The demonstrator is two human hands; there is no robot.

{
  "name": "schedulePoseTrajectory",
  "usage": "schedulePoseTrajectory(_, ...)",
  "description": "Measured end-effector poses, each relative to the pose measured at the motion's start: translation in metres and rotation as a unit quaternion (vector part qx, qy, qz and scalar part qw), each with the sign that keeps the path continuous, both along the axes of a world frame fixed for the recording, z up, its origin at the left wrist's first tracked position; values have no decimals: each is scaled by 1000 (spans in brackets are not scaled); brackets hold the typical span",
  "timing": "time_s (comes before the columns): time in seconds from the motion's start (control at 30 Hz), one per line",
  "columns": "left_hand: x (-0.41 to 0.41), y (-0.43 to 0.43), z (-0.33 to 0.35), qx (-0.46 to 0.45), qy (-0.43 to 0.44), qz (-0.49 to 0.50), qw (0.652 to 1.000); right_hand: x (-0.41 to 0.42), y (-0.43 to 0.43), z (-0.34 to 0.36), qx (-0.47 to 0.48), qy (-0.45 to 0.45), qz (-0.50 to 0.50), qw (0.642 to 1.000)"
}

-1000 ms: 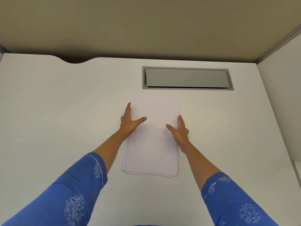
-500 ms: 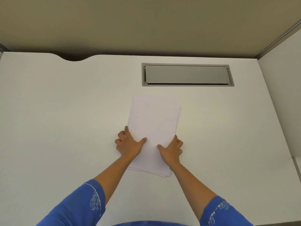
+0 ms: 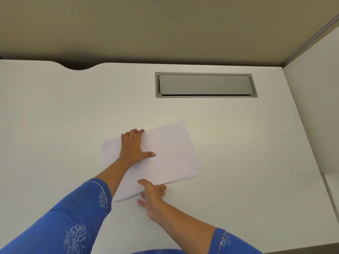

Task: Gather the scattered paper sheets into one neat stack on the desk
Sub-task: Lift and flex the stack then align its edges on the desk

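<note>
A stack of white paper sheets (image 3: 170, 153) lies on the white desk (image 3: 55, 116), turned so its long side runs from lower left to upper right. Its near edges are slightly fanned. My left hand (image 3: 134, 147) rests flat on the stack, fingers curled over its far long edge and thumb spread across the top sheet. My right hand (image 3: 152, 194) is at the near long edge, thumb on top of the sheets and fingers at the edge against the desk.
A grey metal cable hatch (image 3: 205, 85) is set into the desk behind the stack. A curved notch (image 3: 78, 66) cuts the desk's far edge at left. A beige partition stands behind, and a white side panel (image 3: 315, 116) bounds the right.
The stack has been rotated from upright to a slanted, nearly sideways position. My left hand moved up to the far edge; my right hand shifted to the near edge.
</note>
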State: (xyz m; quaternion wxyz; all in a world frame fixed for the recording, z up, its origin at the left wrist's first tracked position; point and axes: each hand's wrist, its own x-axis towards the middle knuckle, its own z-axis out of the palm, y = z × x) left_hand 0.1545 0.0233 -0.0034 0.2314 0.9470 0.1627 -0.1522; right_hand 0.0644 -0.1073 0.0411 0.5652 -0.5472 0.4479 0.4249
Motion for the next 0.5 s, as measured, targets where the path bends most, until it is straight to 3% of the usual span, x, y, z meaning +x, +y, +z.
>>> schedulePoseTrajectory(0.13,1,0,-3,6,-5,-50,999,-1,-5,7,-29,36,14,999)
schedulePoseTrajectory(0.2,-8,-7,-5,-3,-15,-4,1000,5,-15,10,-71,30,51,996)
schedulePoseTrajectory(0.27,-24,-16,-5,-19,-31,121,992,22,-31,6,-133,-74,117,981)
schedulePoseTrajectory(0.37,-57,-25,-3,-18,-15,342,940,67,-66,-3,-264,-261,182,911)
schedulePoseTrajectory(0.43,-81,-25,-4,-10,7,450,893,92,-94,-12,-316,-320,197,871)
schedulePoseTrajectory(0.5,-97,-26,-4,-16,38,520,853,106,-116,-24,-321,-332,238,854)
